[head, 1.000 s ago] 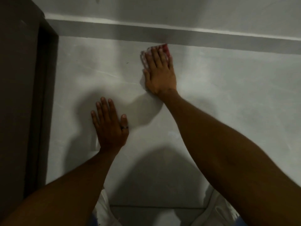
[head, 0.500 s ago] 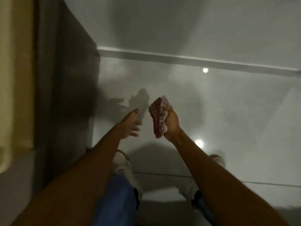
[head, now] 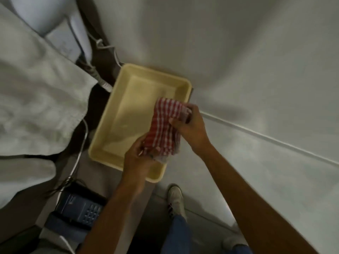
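Note:
A red-and-white checked cloth (head: pixel 163 132) is bunched between both my hands, above the near right part of a pale yellow rectangular tub (head: pixel 128 110) standing on the floor. My left hand (head: pixel 136 159) grips the cloth's lower end, fingers curled around it. At the upper end my right hand (head: pixel 190 125) holds it, thumb and fingers wrapped over the fabric. The tub's inside looks pale and shiny; whether it holds water I cannot tell.
White bedding (head: pixel 36 99) hangs at the left. White cables (head: pixel 82 136) run down beside the tub to a dark blue device with a keypad (head: pixel 80 208). A grey tiled floor (head: pixel 256 88) spreads to the right. My shoe (head: pixel 176 200) stands below the tub.
My right hand lifted the cloth off the floor where it pressed it. My view swung to the yellow tub, and my left hand left the floor and took the cloth's other end.

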The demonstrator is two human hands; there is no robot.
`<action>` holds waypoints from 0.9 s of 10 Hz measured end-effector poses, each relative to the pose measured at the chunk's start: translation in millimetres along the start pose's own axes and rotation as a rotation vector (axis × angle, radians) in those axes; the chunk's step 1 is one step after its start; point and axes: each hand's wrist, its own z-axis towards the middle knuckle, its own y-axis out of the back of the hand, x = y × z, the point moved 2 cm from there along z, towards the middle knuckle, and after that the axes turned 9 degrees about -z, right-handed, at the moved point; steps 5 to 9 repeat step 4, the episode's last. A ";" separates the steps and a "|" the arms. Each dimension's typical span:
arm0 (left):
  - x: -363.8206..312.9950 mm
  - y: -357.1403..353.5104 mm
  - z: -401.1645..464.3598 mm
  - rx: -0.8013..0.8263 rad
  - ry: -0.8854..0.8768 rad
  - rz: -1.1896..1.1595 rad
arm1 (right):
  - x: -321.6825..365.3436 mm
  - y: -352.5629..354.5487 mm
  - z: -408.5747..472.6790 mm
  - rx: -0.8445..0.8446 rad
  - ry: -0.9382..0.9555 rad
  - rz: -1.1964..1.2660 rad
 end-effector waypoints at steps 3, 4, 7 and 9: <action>4.0 8.1 111.2 -0.038 -0.005 0.657 | 8.4 -53.2 85.0 -0.015 0.166 -1.272; -34.4 -22.3 52.6 -0.073 -0.271 0.845 | 41.4 -3.4 34.1 -0.190 0.296 -1.161; -34.4 -22.3 52.6 -0.073 -0.271 0.845 | 41.4 -3.4 34.1 -0.190 0.296 -1.161; -34.4 -22.3 52.6 -0.073 -0.271 0.845 | 41.4 -3.4 34.1 -0.190 0.296 -1.161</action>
